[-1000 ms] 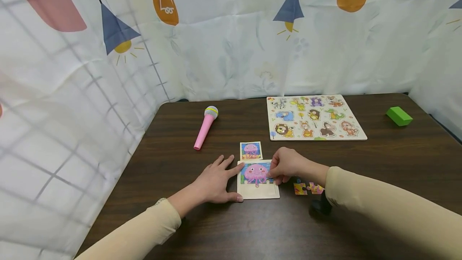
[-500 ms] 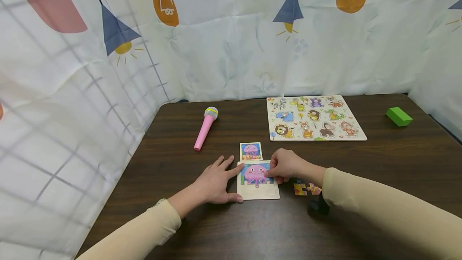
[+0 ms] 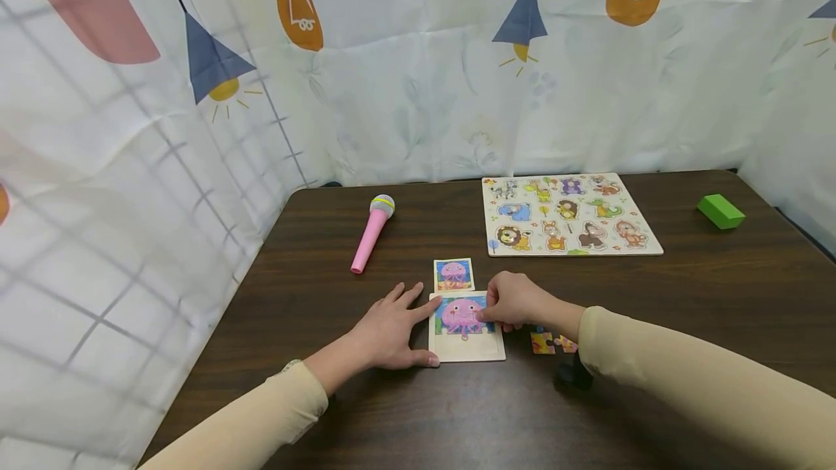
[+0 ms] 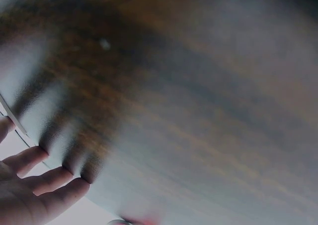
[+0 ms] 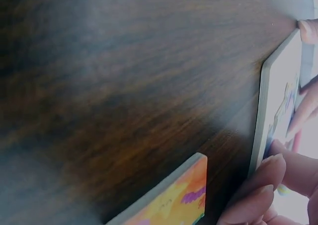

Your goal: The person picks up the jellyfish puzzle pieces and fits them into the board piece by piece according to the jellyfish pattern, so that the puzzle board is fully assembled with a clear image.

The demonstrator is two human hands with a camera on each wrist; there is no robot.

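Note:
A square jigsaw tray (image 3: 467, 347) lies on the table, its upper part filled with pieces that form a pink jellyfish (image 3: 462, 313); its lower strip is bare. My left hand (image 3: 392, 330) is spread flat at its left side, index fingertip on the upper left corner and thumb at the lower left. My right hand (image 3: 516, 299) grips the tray's right side, thumb on the picture and the other fingers curled at the edge. The thumb hides part of the picture. Two loose jigsaw pieces (image 3: 542, 343) lie right of the tray, partly under the right forearm.
A small jellyfish picture card (image 3: 453, 275) touches the tray's far edge. Farther back are a pink toy microphone (image 3: 370, 236), an animal puzzle board (image 3: 543, 227) and a green block (image 3: 720, 211). A patterned curtain (image 3: 418, 93) hangs behind the table.
My right thumb has slid slightly left over the picture, and the right forearm has shifted left with it. The left hand stays where it was.

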